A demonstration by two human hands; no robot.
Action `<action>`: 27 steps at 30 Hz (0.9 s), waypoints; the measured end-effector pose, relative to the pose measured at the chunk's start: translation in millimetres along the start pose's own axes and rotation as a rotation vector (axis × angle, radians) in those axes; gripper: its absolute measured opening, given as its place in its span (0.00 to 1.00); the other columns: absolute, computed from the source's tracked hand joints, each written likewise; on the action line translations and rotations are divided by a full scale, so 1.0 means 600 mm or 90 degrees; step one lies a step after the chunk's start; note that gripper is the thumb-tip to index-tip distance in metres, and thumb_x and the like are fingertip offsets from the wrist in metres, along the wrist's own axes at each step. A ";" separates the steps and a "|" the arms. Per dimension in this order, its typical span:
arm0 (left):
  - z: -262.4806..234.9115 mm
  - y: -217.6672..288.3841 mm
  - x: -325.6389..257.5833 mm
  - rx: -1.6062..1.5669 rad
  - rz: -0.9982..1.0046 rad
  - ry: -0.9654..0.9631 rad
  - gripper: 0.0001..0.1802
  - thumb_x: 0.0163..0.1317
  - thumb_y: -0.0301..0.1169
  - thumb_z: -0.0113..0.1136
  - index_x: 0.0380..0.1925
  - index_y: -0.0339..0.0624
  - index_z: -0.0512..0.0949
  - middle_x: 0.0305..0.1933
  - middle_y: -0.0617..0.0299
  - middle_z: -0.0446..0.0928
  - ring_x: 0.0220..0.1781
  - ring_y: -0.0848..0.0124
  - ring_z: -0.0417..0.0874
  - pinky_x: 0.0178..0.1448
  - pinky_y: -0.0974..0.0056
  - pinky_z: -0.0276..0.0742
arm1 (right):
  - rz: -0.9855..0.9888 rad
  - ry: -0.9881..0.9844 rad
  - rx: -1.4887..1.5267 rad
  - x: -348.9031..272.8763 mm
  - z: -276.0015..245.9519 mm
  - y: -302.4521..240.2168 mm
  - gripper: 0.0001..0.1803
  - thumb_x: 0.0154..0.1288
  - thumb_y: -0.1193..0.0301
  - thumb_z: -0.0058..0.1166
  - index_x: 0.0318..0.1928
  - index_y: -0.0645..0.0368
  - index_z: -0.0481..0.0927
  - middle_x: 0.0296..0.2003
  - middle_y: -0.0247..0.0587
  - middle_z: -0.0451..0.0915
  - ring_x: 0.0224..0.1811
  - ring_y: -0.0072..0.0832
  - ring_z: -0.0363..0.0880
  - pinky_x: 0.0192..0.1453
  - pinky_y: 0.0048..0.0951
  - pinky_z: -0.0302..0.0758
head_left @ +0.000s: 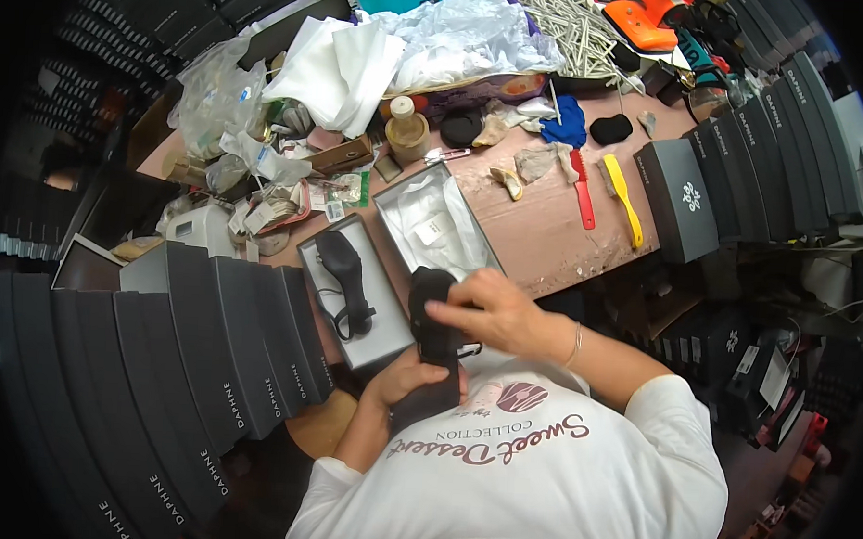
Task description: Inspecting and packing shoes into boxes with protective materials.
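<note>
Black suede covers the shoe (435, 352) that both hands grip, held close to the person's chest just below the near edge of the wooden table (548, 236). The left hand (409, 376) wraps around the lower part of the shoe from the side, fingers curled shut on it. The right hand (492, 309) lies over the upper part, fingers bent and pressing down on the material, thumb side toward the body.

Just beyond the hands, an open grey shoebox (434, 221) lined with white tissue sits at the table's edge; beside it a box lid (380, 335) carries the matching black shoe (344, 277). Stacked dark boxes (206, 356) crowd the left side, and more boxes (744, 168) line the right. Bare tabletop lies between the open box and the red brush (581, 191) and yellow brush (625, 201).
</note>
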State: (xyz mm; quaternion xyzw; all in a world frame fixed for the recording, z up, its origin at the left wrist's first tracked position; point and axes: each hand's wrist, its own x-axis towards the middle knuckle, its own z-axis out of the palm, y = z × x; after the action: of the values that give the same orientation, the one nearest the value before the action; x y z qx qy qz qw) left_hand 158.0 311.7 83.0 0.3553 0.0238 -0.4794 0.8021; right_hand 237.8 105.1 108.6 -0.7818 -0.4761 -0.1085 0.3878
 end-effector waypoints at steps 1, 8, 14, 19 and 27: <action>0.003 -0.004 0.001 -0.017 0.024 -0.008 0.40 0.55 0.35 0.59 0.66 0.32 0.56 0.38 0.51 0.79 0.43 0.65 0.81 0.51 0.63 0.74 | 0.015 -0.012 -0.041 -0.010 0.007 0.031 0.25 0.46 0.79 0.56 0.50 0.56 0.80 0.38 0.40 0.74 0.37 0.34 0.72 0.38 0.33 0.68; 0.006 -0.002 0.000 -0.021 -0.005 0.035 0.44 0.52 0.35 0.60 0.67 0.32 0.55 0.37 0.49 0.79 0.41 0.61 0.82 0.50 0.58 0.77 | 0.030 -0.019 0.008 0.002 -0.009 -0.011 0.23 0.48 0.78 0.57 0.50 0.55 0.80 0.39 0.39 0.74 0.38 0.35 0.71 0.42 0.33 0.68; 0.000 -0.009 -0.007 -0.114 0.087 0.042 0.41 0.53 0.35 0.58 0.66 0.32 0.55 0.36 0.47 0.78 0.39 0.57 0.83 0.49 0.57 0.78 | 0.238 0.044 0.082 -0.042 -0.013 0.010 0.30 0.51 0.87 0.51 0.58 0.60 0.74 0.41 0.46 0.73 0.44 0.41 0.72 0.50 0.35 0.71; -0.007 -0.002 -0.001 -0.059 0.102 0.175 0.29 0.54 0.37 0.53 0.54 0.30 0.65 0.35 0.43 0.77 0.34 0.54 0.83 0.44 0.57 0.82 | 0.289 0.092 0.199 0.005 0.078 -0.053 0.30 0.58 0.87 0.47 0.63 0.63 0.66 0.46 0.52 0.68 0.44 0.42 0.73 0.49 0.31 0.73; -0.031 -0.016 -0.007 0.051 0.122 0.252 0.20 0.63 0.31 0.47 0.52 0.32 0.70 0.39 0.55 0.78 0.36 0.70 0.82 0.42 0.68 0.80 | 0.374 -0.153 0.371 -0.028 0.051 -0.065 0.21 0.57 0.82 0.50 0.54 0.64 0.75 0.41 0.49 0.72 0.36 0.39 0.77 0.43 0.32 0.76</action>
State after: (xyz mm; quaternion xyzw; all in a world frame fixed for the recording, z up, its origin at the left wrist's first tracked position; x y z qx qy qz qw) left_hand 154.1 323.2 65.4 0.4746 0.1280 -0.3222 0.8091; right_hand 190.9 125.5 98.5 -0.7492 -0.2854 0.2372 0.5486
